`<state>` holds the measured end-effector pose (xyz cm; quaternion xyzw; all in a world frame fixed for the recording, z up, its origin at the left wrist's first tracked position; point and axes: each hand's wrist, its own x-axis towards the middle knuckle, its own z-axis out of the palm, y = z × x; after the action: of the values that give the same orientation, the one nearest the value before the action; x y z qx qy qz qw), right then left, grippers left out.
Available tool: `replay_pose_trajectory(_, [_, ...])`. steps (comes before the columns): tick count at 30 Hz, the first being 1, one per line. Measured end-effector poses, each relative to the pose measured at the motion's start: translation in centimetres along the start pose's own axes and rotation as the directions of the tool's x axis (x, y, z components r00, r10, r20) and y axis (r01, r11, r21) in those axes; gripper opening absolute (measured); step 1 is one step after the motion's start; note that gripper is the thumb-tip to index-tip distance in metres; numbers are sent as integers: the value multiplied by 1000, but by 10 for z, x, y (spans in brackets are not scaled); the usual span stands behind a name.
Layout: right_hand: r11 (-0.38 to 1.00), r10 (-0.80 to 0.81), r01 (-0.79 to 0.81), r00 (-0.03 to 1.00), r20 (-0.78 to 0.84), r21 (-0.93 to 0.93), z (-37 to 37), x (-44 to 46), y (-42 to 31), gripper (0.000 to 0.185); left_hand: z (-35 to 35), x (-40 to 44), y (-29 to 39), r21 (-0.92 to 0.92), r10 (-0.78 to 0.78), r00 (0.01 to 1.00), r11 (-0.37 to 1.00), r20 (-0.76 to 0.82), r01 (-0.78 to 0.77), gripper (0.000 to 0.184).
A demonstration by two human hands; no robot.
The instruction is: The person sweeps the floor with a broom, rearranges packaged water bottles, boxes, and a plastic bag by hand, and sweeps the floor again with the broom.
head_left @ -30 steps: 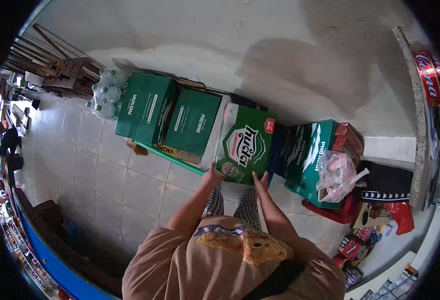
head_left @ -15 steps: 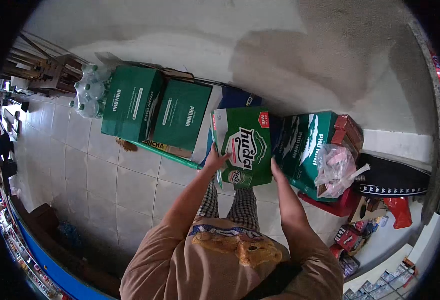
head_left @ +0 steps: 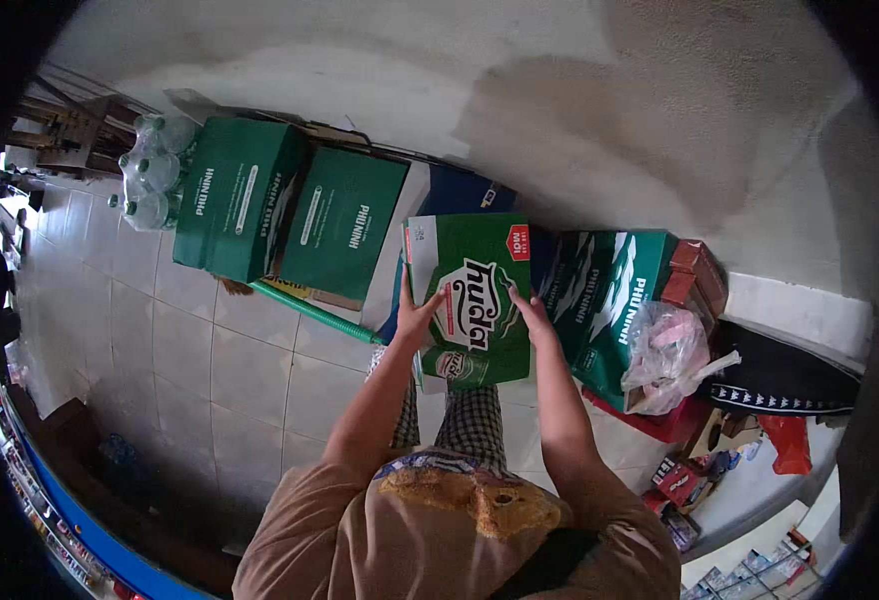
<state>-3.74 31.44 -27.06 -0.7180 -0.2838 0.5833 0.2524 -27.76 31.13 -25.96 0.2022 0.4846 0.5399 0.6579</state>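
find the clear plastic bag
In the head view, the clear plastic bag is at right, beside the black item and to the right of the huda box.

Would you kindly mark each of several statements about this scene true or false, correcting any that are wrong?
1. The left hand and right hand both touch the huda box. True.
2. The bottles are right of the huda box. False: the bottles are at far left.
3. The plastic bag is solid black. False: the plastic bag is see-through, with something pink inside.
4. The trousers are checked. True.
5. The huda box is plain red. False: it is mostly green.
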Motion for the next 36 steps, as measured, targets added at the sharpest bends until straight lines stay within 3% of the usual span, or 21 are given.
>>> replay_pose_trajectory(3, [998, -50, 51, 998, 43, -33, -1, -8, 2, 55, -1, -2, -6, -52, -34, 999, 998, -5, 33, 76])
replay_pose_trajectory(6, [996, -4, 4, 1000, 2, 86, -4, -25, 9, 52, -3, -2, -18, 1, -27, 999, 1000, 30, 27, 75])
replay_pose_trajectory(9, [991, -120, 126, 986, -118, 48, -12, -27, 46, 51, -7, -4, -37, 236, -26, 999, 972, 38, 17, 76])
replay_pose_trajectory(12, [984, -23, 55, 984, -179, 171, -16, -54, 38, 49, -1, -5, -48, 477, 11, 996, 877, 91, -53, 77])
replay_pose_trajectory(14, [989, -8, 42, 974, -226, 145, -23, -60, 39, 48, 10, -7, -47, 412, -82, 988, 911, 128, 22, 77])
replay_pose_trajectory(15, [991, -22, 55, 967, -256, 120, -28, -61, 39, 48, 11, -3, -59, 503, -64, 988, 864, 140, -15, 77])
replay_pose_trajectory(19, [997, -10, 35, 945, -328, 69, -33, -75, 15, 51, 30, 0, -67, 487, -100, 979, 873, 180, 0, 77])
replay_pose_trajectory(22, [994, -79, 102, 930, -359, 45, -44, -70, 26, 49, 41, 5, -73, 587, -209, 962, 807, 174, 69, 78])
replay_pose_trajectory(26, [980, -8, 91, 909, -417, 179, -59, -72, 36, 47, 62, 4, -68, 599, -212, 953, 799, 216, 42, 75])
replay_pose_trajectory(30, [968, -108, 192, 901, -421, 162, -65, -63, 46, 50, 67, 13, -67, 667, -186, 958, 745, 220, -9, 72])
replay_pose_trajectory(34, [974, -84, 164, 904, -418, 159, -78, -55, 46, 53, 77, 25, -82, 675, -176, 960, 738, 219, -19, 71])
replay_pose_trajectory(36, [980, -90, 159, 892, -444, 121, -80, -54, 50, 54, 78, 30, -95, 628, -89, 958, 771, 273, -107, 67])
